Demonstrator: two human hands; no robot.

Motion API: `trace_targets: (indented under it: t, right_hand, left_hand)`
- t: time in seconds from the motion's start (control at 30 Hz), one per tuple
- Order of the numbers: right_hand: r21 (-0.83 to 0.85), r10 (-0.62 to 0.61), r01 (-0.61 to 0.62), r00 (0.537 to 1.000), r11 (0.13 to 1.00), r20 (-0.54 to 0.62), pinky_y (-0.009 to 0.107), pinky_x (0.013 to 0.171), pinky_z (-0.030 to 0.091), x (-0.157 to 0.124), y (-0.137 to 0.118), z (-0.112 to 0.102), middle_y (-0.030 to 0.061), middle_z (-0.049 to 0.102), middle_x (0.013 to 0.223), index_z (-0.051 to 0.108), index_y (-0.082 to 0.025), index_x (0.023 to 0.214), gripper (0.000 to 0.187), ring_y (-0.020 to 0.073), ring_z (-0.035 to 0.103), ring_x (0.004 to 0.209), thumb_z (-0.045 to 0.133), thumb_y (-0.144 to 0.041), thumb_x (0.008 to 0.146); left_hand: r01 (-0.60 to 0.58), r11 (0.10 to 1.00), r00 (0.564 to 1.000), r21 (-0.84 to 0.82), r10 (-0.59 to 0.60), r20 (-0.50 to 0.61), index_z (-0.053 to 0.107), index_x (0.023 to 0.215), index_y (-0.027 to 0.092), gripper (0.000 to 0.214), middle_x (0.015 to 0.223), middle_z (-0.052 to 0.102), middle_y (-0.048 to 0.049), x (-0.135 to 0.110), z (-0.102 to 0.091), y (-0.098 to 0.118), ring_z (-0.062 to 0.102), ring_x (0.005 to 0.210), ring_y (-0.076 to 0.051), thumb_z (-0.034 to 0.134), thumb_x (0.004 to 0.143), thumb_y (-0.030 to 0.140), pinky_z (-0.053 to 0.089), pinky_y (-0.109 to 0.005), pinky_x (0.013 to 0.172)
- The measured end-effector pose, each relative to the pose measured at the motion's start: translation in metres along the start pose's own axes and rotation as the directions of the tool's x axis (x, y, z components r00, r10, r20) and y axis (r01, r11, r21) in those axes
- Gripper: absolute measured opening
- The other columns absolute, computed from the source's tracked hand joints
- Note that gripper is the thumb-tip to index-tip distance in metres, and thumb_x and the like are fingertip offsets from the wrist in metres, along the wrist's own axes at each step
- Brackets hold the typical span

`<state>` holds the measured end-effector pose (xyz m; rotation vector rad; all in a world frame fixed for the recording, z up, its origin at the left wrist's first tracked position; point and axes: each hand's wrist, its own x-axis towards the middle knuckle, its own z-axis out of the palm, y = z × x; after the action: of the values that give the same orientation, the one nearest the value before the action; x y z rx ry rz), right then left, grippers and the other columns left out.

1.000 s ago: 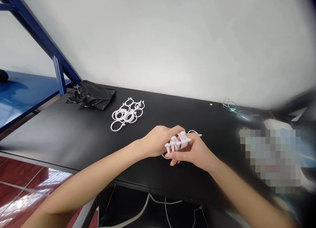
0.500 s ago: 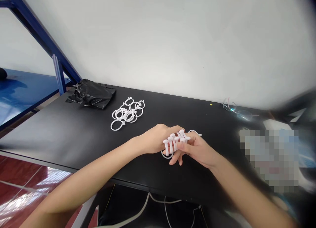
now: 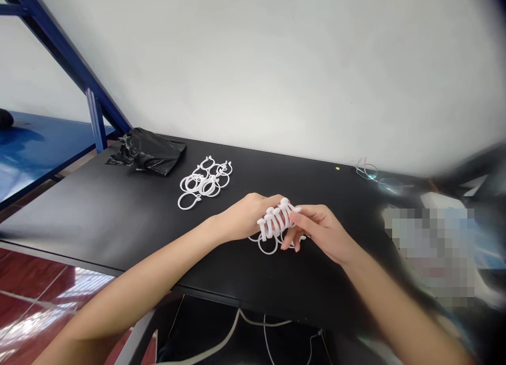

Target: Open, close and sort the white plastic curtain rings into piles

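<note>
Several white plastic curtain rings (image 3: 273,221), hoops with knobbed ends, are bunched in a row in my left hand (image 3: 245,216), its fingers wrapped behind them. From the right, my right hand (image 3: 330,232) pinches the end of the row between thumb and fingers. Some hoops dangle below the hands, over the table. Left of my hands, a loose pile of the same white rings (image 3: 205,186) lies on the black tabletop (image 3: 130,217). Part of the held bunch is hidden by my fingers.
A crumpled black plastic bag (image 3: 150,150) lies at the back left. Eyeglasses (image 3: 369,171) rest near the wall at the right, with a blurred package (image 3: 430,254) closer to me. Cables (image 3: 233,328) hang below the table's front edge.
The held rings have spread into a more even row, with more hoops dangling beneath. My right hand has shifted slightly right and up; the ring behind it no longer shows there.
</note>
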<state>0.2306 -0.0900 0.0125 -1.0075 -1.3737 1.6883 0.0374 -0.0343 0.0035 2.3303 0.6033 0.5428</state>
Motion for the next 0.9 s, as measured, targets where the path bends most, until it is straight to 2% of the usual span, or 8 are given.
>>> trace_targets:
  t: [0.1, 0.17, 0.27, 0.43, 0.53, 0.63, 0.77, 0.9]
  right_hand:
    - [-0.038, -0.021, 0.016, 0.992, 0.999, -0.126, 0.02, 0.04, 0.049, 0.0, 0.0, -0.003, 0.0017, 0.065, 0.056, 0.071, -0.014, 0.071, 0.028, 0.0114, 0.061, 0.046, 0.072, -0.04, 0.081]
    - [-0.024, 0.016, -0.02, 0.989, 0.999, -0.148, 0.02, 0.039, 0.048, 0.001, 0.002, -0.001, 0.0007, 0.063, 0.051, 0.069, -0.014, 0.068, 0.03, 0.0102, 0.058, 0.042, 0.072, -0.041, 0.08]
    - [-0.007, 0.075, -0.076, 0.991, 0.997, -0.107, 0.02, 0.04, 0.048, 0.002, 0.005, 0.003, 0.002, 0.064, 0.051, 0.07, -0.013, 0.07, 0.033, 0.0113, 0.06, 0.044, 0.07, -0.043, 0.082]
    - [-0.023, 0.05, -0.051, 0.998, 0.998, -0.04, 0.022, 0.043, 0.048, 0.002, 0.006, 0.002, -0.0015, 0.061, 0.051, 0.067, -0.015, 0.074, 0.029, 0.0099, 0.056, 0.043, 0.07, -0.042, 0.083]
    - [-0.124, -0.021, 0.018, 1.0, 0.992, -0.019, 0.023, 0.047, 0.047, 0.001, 0.005, 0.001, -0.003, 0.057, 0.051, 0.064, -0.016, 0.071, 0.029, 0.009, 0.052, 0.043, 0.068, -0.041, 0.085]
    - [-0.226, -0.155, 0.134, 0.985, 0.965, -0.076, 0.023, 0.049, 0.045, -0.001, 0.003, 0.005, -0.0019, 0.055, 0.058, 0.06, -0.016, 0.063, 0.032, 0.0087, 0.052, 0.048, 0.065, -0.037, 0.087]
    - [-0.286, -0.267, 0.225, 0.956, 0.931, -0.119, 0.022, 0.044, 0.04, -0.004, 0.005, 0.012, -0.0026, 0.051, 0.062, 0.06, -0.016, 0.06, 0.032, 0.0064, 0.048, 0.044, 0.065, -0.031, 0.088]
    - [-0.295, -0.317, 0.265, 0.937, 0.918, -0.144, 0.021, 0.039, 0.036, -0.005, 0.009, 0.014, -0.0025, 0.052, 0.063, 0.064, -0.015, 0.064, 0.028, 0.0043, 0.045, 0.039, 0.063, -0.029, 0.089]
  left_hand:
    - [0.009, 0.999, 1.0, 0.037, -0.009, 0.003, 0.056, 0.114, 0.015, 0.026, 0.086, 0.069, -0.0039, -0.001, -0.002, -0.001, 0.063, 0.066, -0.012, 0.047, 0.09, 0.016, 0.042, -0.019, 0.059]
    - [-0.016, 0.994, 1.0, 0.105, 0.016, 0.002, 0.053, 0.122, 0.016, 0.032, 0.092, 0.071, -0.0063, -0.001, -0.001, -0.002, 0.065, 0.069, -0.014, 0.048, 0.09, 0.015, 0.043, -0.021, 0.06]
    - [-0.078, 0.982, 0.997, 0.172, 0.077, 0.014, 0.051, 0.126, 0.015, 0.035, 0.099, 0.071, -0.0093, -0.001, 0.0, -0.001, 0.066, 0.074, -0.017, 0.048, 0.091, 0.014, 0.043, -0.023, 0.062]
    - [-0.115, 0.981, 0.993, 0.157, 0.113, 0.02, 0.057, 0.108, 0.013, 0.018, 0.085, 0.068, -0.0057, -0.001, -0.001, 0.0, 0.061, 0.066, -0.014, 0.047, 0.093, 0.017, 0.038, -0.022, 0.056]
    - [-0.122, 0.983, 0.993, 0.14, 0.121, 0.011, 0.055, 0.114, 0.014, 0.023, 0.091, 0.068, -0.0073, -0.001, -0.002, -0.002, 0.062, 0.071, -0.015, 0.048, 0.094, 0.02, 0.041, -0.022, 0.06]
    - [-0.107, 0.993, 0.994, 0.04, 0.108, -0.007, 0.056, 0.117, 0.014, 0.026, 0.097, 0.069, -0.0083, -0.001, -0.003, -0.006, 0.063, 0.075, -0.015, 0.05, 0.092, 0.021, 0.044, -0.022, 0.065]
    - [-0.112, 0.988, 0.993, -0.107, 0.109, -0.038, 0.061, 0.107, 0.013, 0.022, 0.082, 0.068, -0.0036, 0.0, 0.0, -0.007, 0.06, 0.066, -0.011, 0.056, 0.088, 0.023, 0.043, -0.019, 0.062]
    - [-0.084, 0.979, 0.995, -0.188, 0.074, -0.06, 0.064, 0.099, 0.011, 0.018, 0.07, 0.063, 0.0013, 0.002, 0.003, -0.007, 0.052, 0.057, -0.008, 0.059, 0.085, 0.023, 0.04, -0.017, 0.057]
